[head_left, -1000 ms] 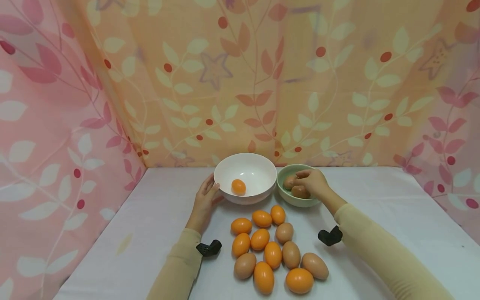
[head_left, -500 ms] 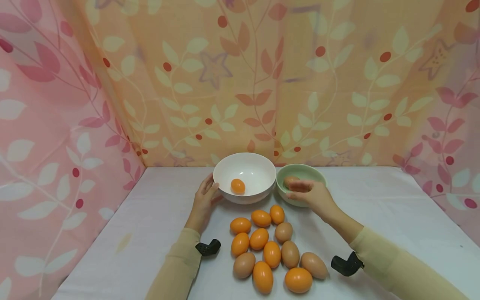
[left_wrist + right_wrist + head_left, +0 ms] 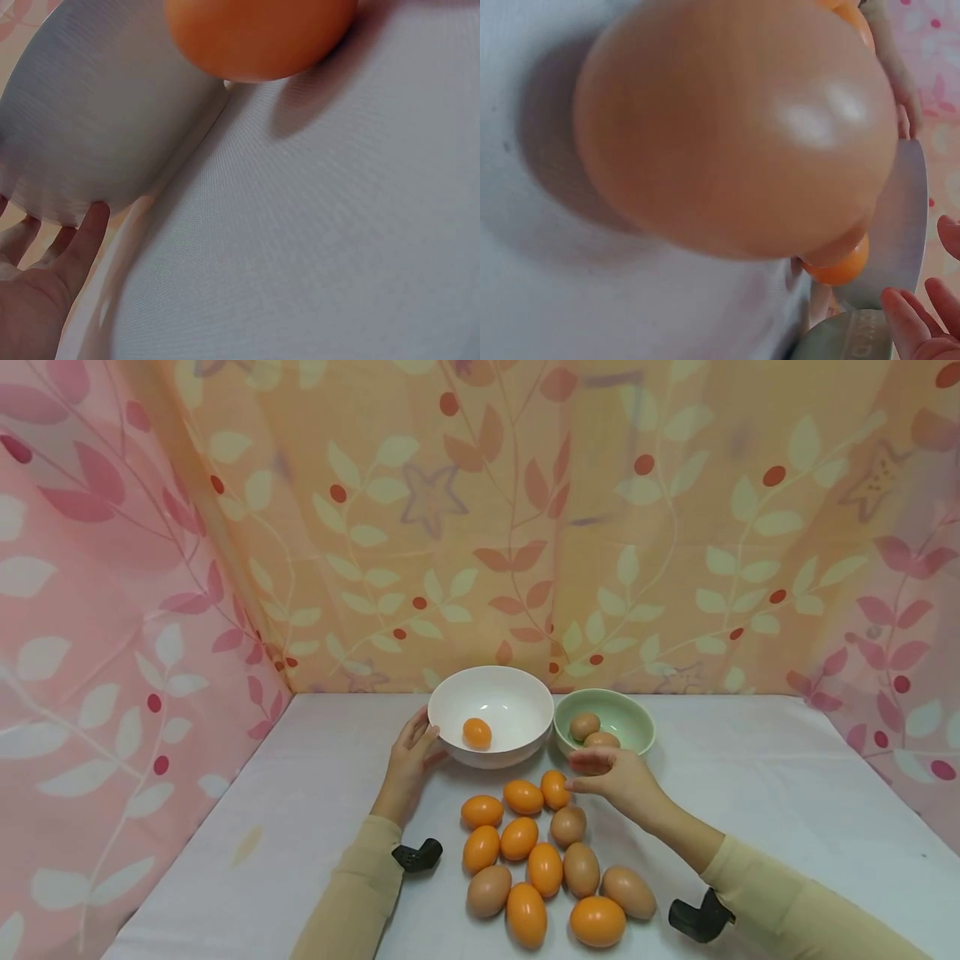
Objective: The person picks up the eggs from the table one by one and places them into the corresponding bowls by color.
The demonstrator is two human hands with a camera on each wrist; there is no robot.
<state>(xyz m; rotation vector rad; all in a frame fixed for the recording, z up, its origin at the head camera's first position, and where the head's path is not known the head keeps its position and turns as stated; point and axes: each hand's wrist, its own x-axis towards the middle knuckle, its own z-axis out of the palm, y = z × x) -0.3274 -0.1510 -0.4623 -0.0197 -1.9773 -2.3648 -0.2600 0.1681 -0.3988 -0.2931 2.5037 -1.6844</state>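
My left hand rests against the left side of a white bowl, fingers spread along its outer wall in the left wrist view. One orange egg lies inside that bowl. My right hand hovers in front of a green bowl, holding nothing, thumb and fingers apart. Its fingertips are beside the nearest orange egg of the group on the table. Inside the green bowl are two brown eggs, one at the back and one in front, partly hidden by the hand.
Several orange and brown eggs lie close together on the white tablecloth before the bowls. A brown egg fills much of the right wrist view. Patterned curtain cloth stands behind the table and at both sides.
My right hand has let go of a brown egg in the green bowl and drawn back toward me, to the eggs on the table. My left hand stays at the white bowl.
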